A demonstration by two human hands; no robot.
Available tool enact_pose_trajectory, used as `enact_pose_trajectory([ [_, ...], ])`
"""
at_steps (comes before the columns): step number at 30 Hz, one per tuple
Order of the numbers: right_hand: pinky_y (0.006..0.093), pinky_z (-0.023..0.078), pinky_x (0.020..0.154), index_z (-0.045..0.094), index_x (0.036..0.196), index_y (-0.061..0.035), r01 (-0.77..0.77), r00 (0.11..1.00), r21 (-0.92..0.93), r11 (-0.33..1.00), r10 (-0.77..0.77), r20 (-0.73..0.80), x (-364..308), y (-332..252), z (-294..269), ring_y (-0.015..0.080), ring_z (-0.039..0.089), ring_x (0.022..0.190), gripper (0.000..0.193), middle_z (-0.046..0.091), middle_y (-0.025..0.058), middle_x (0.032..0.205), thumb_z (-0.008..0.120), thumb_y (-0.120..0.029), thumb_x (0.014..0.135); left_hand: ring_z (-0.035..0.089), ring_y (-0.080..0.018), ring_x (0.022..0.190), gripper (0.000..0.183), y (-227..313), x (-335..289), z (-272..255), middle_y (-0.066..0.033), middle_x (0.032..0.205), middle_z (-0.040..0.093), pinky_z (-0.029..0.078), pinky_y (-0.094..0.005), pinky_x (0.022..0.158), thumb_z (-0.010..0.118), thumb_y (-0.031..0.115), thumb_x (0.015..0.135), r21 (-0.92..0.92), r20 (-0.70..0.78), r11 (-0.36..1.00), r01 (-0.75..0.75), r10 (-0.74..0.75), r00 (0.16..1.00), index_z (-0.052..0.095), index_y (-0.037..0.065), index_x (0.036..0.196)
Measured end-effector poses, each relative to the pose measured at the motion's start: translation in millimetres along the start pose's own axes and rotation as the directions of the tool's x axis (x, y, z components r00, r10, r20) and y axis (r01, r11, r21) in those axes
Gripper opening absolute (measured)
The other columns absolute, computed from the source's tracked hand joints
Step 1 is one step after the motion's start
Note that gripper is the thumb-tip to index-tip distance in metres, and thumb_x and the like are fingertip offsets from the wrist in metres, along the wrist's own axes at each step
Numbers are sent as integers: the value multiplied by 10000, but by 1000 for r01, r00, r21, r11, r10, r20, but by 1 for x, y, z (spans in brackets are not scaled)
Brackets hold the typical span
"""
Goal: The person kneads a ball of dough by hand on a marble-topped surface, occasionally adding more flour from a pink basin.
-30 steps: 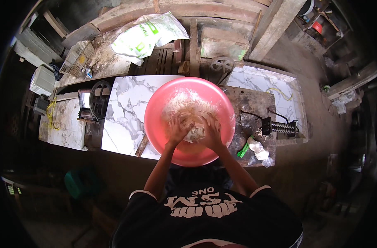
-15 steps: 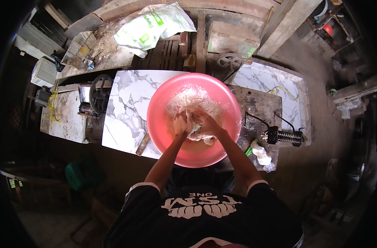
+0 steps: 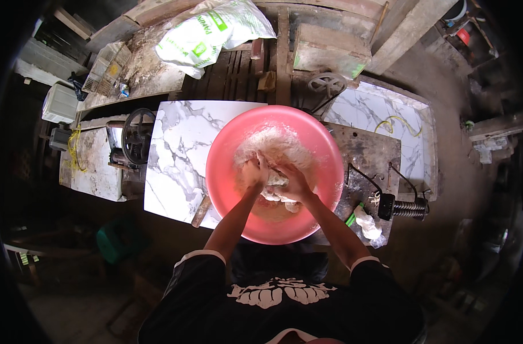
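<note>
A wide pink basin [image 3: 222, 203] holds loose white flour [image 3: 278, 143] and pale, lumpy dough [image 3: 277, 179]. My left hand [image 3: 254, 172] is at the left side of the dough, its fingers pressed together and bent toward it. Facing it from the right, my right hand [image 3: 293, 180] curves round the other side of the same lump. Between the two palms the dough shows in part; the fingertips are partly hidden. More clumps of dough lie just below my hands, on the basin's floor.
The basin overlaps a white marble-patterned board [image 3: 178, 155] and a worn table [image 3: 365, 149]. A black roller machine part [image 3: 408, 207] and a white plastic bag [image 3: 366, 222] lie on the right. Behind are a large white sack [image 3: 215, 37] and a wooden box [image 3: 330, 51]; a black handwheel [image 3: 138, 136] stands left.
My hands have come slightly apart, baring more dough between them. The right hand's fingers are less bunched against the left. The whole view has shifted slightly.
</note>
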State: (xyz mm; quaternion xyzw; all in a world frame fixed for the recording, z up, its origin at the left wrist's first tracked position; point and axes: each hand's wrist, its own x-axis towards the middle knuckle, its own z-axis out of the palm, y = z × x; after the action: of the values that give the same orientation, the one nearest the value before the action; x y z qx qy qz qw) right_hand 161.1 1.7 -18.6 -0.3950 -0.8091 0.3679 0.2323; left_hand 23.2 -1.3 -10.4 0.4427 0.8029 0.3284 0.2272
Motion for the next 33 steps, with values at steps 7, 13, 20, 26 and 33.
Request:
enact_pose_trajectory([
  [7, 353, 398, 809, 521, 1024, -50, -139, 971, -169, 976, 101, -216, 22, 9, 4, 282, 490, 960, 489, 521, 132, 1026, 636, -255, 596, 535, -353, 533, 544, 16, 31, 1, -201, 548, 534, 415, -422, 538, 297, 393, 832, -211, -23, 977, -27, 22, 999, 567, -6, 580],
  [13, 348, 417, 764, 545, 995, -58, -314, 921, 65, 947, 320, -220, 62, 1, -11, 286, 538, 876, 457, 564, 150, 940, 634, -293, 614, 545, -340, 645, 454, 11, 55, 7, -188, 558, 539, 408, -405, 629, 384, 355, 815, -221, 55, 975, 17, -5, 998, 582, -8, 627],
  [20, 375, 432, 694, 468, 1081, -73, -189, 941, -35, 981, 170, -293, 74, 28, -5, 310, 551, 781, 406, 577, 154, 867, 546, -208, 706, 393, -340, 1007, 318, 2, 46, 22, -186, 1037, 482, 260, -409, 899, 416, 249, 798, -101, 5, 926, -363, 365, 931, 502, 12, 991],
  [26, 390, 411, 741, 475, 1053, -53, -241, 940, -206, 948, 175, -293, 75, 25, 2, 311, 500, 872, 343, 541, 148, 925, 488, -121, 718, 374, -342, 1033, 373, 8, 41, 43, -173, 1079, 462, 270, -409, 899, 430, 270, 787, 66, -68, 985, -156, 161, 985, 476, 3, 1043],
  [33, 403, 413, 733, 460, 1043, -73, -470, 861, -252, 846, 376, -343, 62, 12, 15, 295, 499, 896, 333, 520, 133, 953, 482, -122, 714, 387, -347, 1028, 443, 5, 18, 39, -193, 1092, 451, 290, -408, 892, 446, 286, 774, -139, -135, 987, -85, 66, 989, 432, -9, 1105],
])
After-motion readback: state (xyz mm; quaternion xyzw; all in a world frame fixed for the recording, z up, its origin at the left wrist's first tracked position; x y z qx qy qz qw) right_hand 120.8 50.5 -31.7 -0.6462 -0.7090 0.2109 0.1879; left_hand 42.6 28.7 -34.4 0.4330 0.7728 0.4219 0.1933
